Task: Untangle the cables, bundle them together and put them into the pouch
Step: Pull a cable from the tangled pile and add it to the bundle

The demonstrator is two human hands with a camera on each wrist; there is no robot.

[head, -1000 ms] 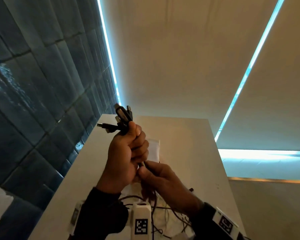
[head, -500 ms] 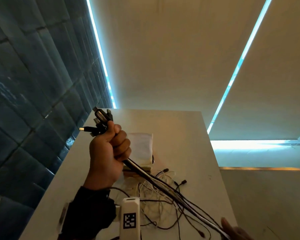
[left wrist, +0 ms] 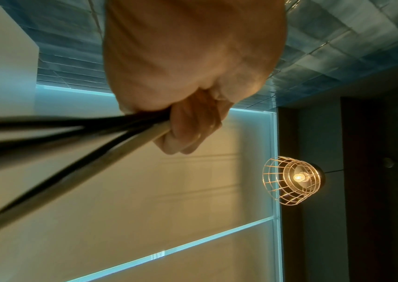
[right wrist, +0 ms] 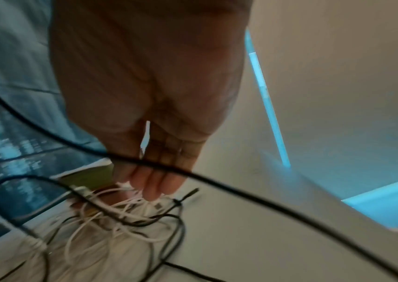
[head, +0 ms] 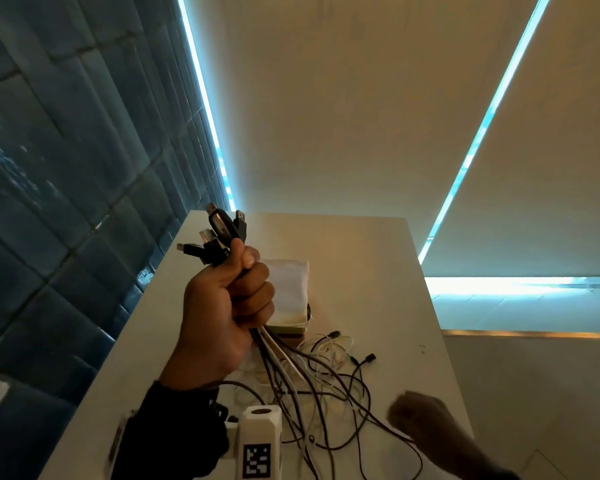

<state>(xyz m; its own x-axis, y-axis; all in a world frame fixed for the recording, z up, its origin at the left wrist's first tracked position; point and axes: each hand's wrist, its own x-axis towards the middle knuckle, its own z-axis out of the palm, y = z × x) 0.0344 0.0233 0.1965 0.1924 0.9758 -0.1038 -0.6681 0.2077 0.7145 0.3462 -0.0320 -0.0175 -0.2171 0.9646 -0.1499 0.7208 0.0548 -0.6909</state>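
Observation:
My left hand [head: 232, 299] is raised above the white table [head: 378, 265] and grips a bundle of black and white cables in a fist. Their plugs [head: 222, 233] stick out above the thumb. In the left wrist view the fingers [left wrist: 188, 126] curl tightly round the cables [left wrist: 72, 137]. Below the fist the cables fall slack into a loose tangle [head: 323, 379] on the table. The white pouch [head: 288, 289] lies flat behind the fist. My right hand [head: 420, 420] is blurred at the lower right, fingers [right wrist: 154, 177] fairly straight above the tangle [right wrist: 120, 215], one black cable [right wrist: 241, 192] crossing them.
A yellowish-green flat item [head: 288, 329] lies under the pouch's near edge. A blue tiled wall [head: 66, 202] runs along the table's left side. The table's right edge [head: 440, 341] drops off to a lit ledge. A caged lamp [left wrist: 292, 179] hangs overhead.
My right hand slid down the cables from under the left fist to the lower right and let them go. The strands, pulled taut half a second ago, now lie slack.

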